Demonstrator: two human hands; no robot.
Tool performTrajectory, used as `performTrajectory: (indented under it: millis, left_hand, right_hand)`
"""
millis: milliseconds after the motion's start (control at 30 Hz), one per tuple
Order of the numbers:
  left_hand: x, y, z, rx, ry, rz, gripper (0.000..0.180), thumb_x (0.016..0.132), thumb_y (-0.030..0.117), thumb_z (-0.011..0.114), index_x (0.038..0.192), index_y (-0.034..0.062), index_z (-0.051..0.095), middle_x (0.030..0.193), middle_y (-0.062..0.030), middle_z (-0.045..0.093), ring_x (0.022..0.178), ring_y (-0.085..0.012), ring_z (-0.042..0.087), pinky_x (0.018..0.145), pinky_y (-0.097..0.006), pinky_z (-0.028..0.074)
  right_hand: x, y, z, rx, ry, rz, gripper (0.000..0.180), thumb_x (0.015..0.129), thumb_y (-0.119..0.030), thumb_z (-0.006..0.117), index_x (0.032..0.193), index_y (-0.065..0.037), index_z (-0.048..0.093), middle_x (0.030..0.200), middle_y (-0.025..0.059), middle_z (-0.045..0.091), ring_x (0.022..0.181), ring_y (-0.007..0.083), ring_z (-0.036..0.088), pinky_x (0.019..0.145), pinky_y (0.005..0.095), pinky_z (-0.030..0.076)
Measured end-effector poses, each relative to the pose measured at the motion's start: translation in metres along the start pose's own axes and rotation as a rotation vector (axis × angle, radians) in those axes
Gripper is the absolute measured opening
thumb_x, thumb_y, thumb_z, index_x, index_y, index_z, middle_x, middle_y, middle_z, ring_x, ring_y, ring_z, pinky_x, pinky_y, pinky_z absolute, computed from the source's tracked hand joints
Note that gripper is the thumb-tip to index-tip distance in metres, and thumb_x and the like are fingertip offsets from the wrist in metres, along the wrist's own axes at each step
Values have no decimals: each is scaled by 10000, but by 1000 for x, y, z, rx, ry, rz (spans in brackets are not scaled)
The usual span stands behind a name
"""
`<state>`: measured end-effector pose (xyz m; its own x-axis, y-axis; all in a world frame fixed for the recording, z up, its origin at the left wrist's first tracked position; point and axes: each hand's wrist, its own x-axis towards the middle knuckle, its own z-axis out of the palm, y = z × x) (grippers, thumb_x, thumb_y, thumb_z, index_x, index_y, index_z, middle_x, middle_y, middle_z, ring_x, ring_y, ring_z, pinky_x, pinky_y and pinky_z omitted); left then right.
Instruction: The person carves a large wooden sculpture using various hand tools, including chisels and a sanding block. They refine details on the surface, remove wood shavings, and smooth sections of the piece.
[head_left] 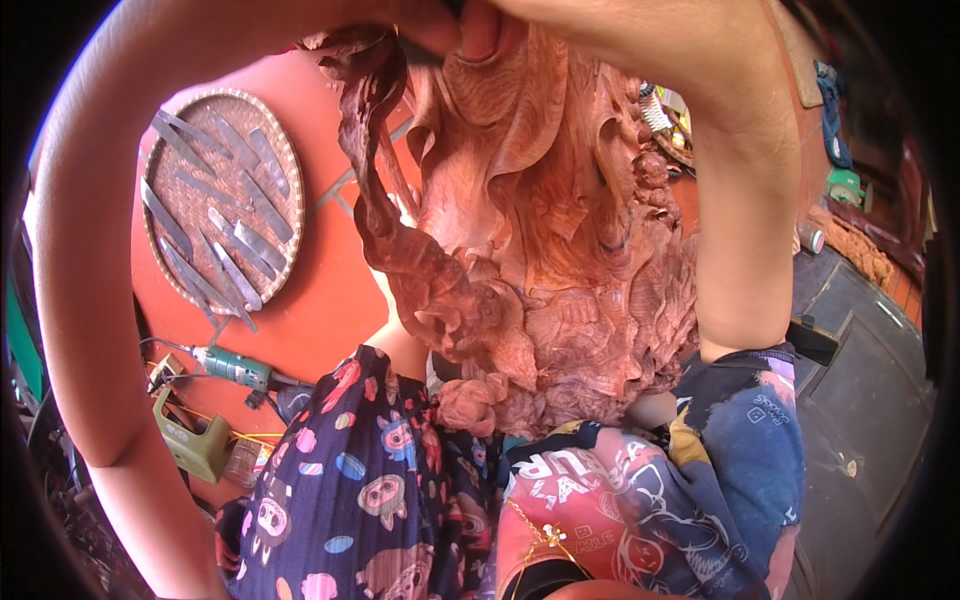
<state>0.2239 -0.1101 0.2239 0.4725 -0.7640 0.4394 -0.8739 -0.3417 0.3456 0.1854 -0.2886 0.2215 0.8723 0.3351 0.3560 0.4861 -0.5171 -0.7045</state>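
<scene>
Both hands (478, 32) met near the wooden carving's (545, 200) upper part, opening and hold indiscernible; seemingly mid-handling, the next move needed steadiness.

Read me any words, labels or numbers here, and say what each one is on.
Shirt: large white lettering and smaller outlined print, which I won't copy out.
Sleeve: small lettering, not copied either.
Power tool: any marking is too small to read.
Carving: no lettering that I can see.
</scene>
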Motion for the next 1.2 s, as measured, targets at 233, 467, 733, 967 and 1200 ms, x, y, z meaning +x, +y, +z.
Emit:
performTrajectory:
  millis: [233, 467, 733, 967, 1200]
  left_hand:
    - [5, 1, 3, -3, -12, 17, 526, 618, 154, 916, 1059, 12, 668, 979, -93, 682, 903, -204, 677, 800, -342, 560]
    - [3, 6, -5, 19, -43, 17, 516, 624, 155, 912, 1055, 8, 669, 971, -98, 686, 896, -205, 678, 792, -342, 555]
    - [9, 1, 0, -9, -31, 46, 506, 630, 157, 907, 1049, 3, 670, 962, -103, 691, 887, -206, 678, 783, -342, 549]
    - [-8, 3, -13, 55, -69, -14, 496, 635, 159, 903, 1044, -1, 671, 954, -108, 695, 880, -207, 679, 774, -342, 544]
    - [4, 6, -6, 29, -78, 28, 488, 640, 161, 898, 1039, -5, 672, 946, -113, 699, 872, -208, 679, 766, -342, 539]
  right_hand:
    - [-12, 21, 18, -583, 296, -731, 137, 712, -33, 615, 610, 15, 538, 669, 154, 553, 674, 292, 584, 604, 384, 478]
    - [-7, 10, 4, -707, 174, -660, 116, 706, -33, 617, 622, 9, 548, 705, 156, 560, 721, 291, 594, 631, 386, 485]
    - [-3, 23, -3, -619, 85, -485, 111, 713, -37, 616, 636, 13, 552, 716, 161, 563, 732, 296, 594, 641, 389, 487]
    - [7, 17, 15, -491, 93, -477, 106, 718, -40, 614, 649, 16, 556, 726, 165, 565, 742, 300, 595, 651, 391, 488]
    - [6, 14, 1, -509, 53, -414, 103, 724, -43, 613, 661, 19, 559, 737, 170, 567, 752, 305, 595, 660, 394, 489]
